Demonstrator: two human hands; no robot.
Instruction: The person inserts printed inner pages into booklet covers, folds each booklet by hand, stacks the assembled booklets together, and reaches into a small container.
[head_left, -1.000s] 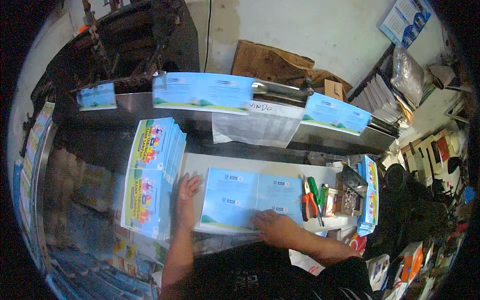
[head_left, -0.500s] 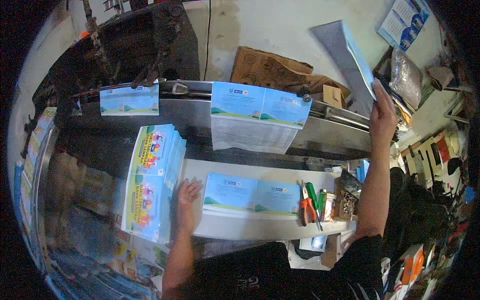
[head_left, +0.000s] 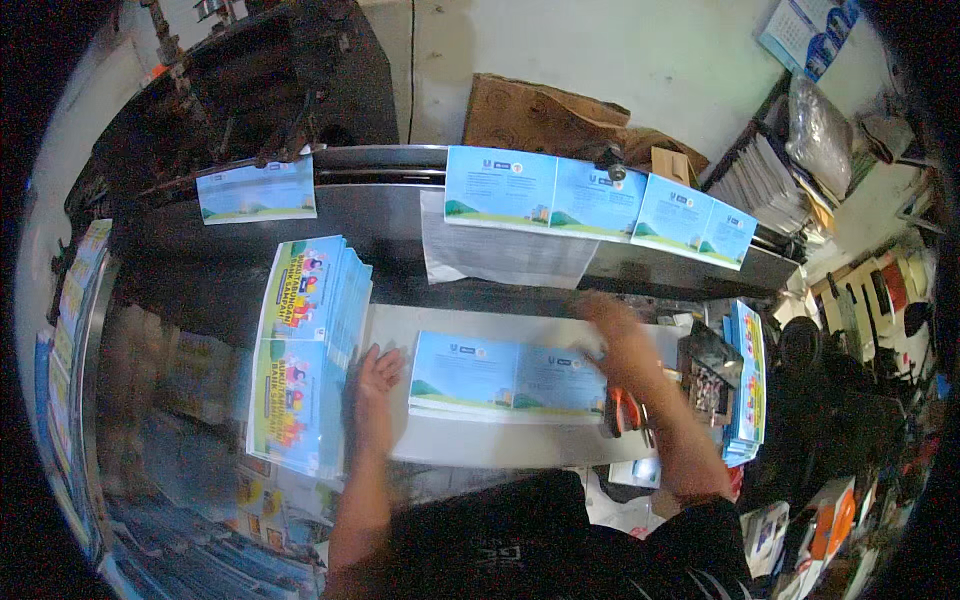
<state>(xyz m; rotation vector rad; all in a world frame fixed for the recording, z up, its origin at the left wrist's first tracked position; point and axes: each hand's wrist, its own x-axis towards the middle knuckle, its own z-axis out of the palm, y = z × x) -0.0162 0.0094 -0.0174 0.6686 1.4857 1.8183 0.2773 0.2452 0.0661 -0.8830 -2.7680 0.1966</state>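
Observation:
A low stack of light-blue printed sheets (head_left: 505,375) lies on the white worktable (head_left: 480,445). My left hand (head_left: 372,385) rests flat on the table just left of that stack, fingers spread, holding nothing. My right hand (head_left: 622,335) is blurred with motion above the stack's right end, fingers apart, and I see no sheet in it. More blue sheets (head_left: 590,205) ride on the metal machine rail (head_left: 400,165) behind the table, with another blue sheet (head_left: 257,190) farther left.
A tall pile of colourful sheets (head_left: 300,350) sits left of my left hand. Orange and green-handled tools (head_left: 625,410) lie at the stack's right end. A standing pile of booklets (head_left: 748,380), cardboard (head_left: 545,115) and cluttered shelves (head_left: 800,170) fill the right side.
My right hand has come down from high at the right, where it held up a sheet, to the stack's right end. The sheets on the rail have shifted right. My left hand stays put.

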